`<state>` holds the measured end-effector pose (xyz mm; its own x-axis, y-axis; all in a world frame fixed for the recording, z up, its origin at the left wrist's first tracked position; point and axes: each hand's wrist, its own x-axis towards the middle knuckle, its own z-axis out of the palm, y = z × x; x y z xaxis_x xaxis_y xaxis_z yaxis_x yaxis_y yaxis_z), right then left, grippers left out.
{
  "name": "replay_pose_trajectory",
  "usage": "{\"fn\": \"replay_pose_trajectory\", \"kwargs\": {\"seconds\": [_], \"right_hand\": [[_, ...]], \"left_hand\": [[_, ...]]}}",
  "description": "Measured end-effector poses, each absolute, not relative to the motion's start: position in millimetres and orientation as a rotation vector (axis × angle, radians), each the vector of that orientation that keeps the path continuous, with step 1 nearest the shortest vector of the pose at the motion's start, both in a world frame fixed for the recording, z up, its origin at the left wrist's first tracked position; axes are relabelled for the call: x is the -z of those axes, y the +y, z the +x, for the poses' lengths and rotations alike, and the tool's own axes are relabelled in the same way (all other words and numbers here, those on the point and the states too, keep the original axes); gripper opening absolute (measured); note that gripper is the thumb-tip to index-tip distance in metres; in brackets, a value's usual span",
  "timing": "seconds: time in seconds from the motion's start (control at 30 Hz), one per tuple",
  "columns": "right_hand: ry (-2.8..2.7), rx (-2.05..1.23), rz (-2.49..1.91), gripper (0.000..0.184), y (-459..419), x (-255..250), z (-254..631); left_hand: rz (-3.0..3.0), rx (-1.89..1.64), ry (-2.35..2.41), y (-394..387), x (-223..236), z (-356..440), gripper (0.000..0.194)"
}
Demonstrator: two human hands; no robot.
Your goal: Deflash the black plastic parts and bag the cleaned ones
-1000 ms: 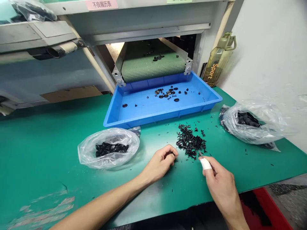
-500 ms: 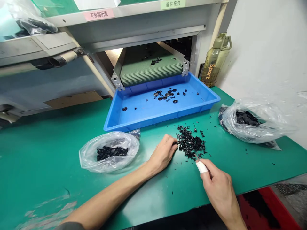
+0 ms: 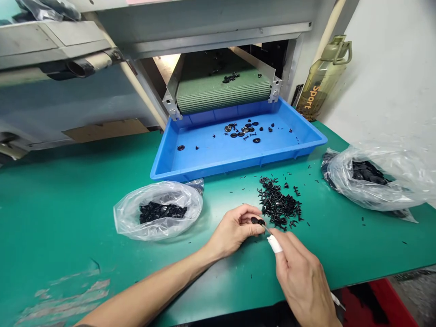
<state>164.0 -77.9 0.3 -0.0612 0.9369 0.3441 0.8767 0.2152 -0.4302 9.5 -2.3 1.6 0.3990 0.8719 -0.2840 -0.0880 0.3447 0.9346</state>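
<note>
1 blk part (image 3: 258,221) pinched in my L hand (image 3: 238,230), wrist low nr pile (image 3: 279,204) | R hand (image 3: 299,272) angled in, fingers closed rnd thin tool (image 3: 266,230), tip was at part

The right hand (image 3: 304,272) hides most of the tool (image 3: 266,228), leaving a thin tip and its far end in view, and the tip's exact contact with the black part (image 3: 258,221) is too small to tell. The left hand's (image 3: 235,229) curled fingers cover some of that part. In the pile (image 3: 279,204), single pieces overlap too much to separate. The belt's (image 3: 223,91) far end is lost in shadow. The top edge cuts off the pink label (image 3: 146,1), the right edge crops the right bag (image 3: 378,190), and the table (image 3: 75,195) partly hides the red bin (image 3: 391,299).
</note>
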Motion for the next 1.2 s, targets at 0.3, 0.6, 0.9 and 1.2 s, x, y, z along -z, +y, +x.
{"fn": "replay_pose_trajectory", "kwargs": {"seconds": [0.3, 0.6, 0.9, 1.2], "right_hand": [[-1.986, -0.114, -1.725, 0.036, -77.7, 0.5, 162.4], [-1.953, 0.057, -1.684, 0.035, -78.6, 3.8, 154.0], [-1.725, -0.751, -1.742, 0.027, -65.3, -5.5, 162.6], [-1.735, -0.971, -1.898, 0.018, -50.6, -13.5, 183.1]], "left_hand": [[1.073, -0.770, 0.904, -4.5, 2.0, 7.5, 0.026], [1.254, -0.788, 0.945, -9.4, 4.0, 5.4, 0.023], [1.402, -0.828, 0.952, -10.8, 5.1, 5.2, 0.022], [1.645, -0.743, 0.859, -7.9, 4.8, 3.9, 0.019]]}}
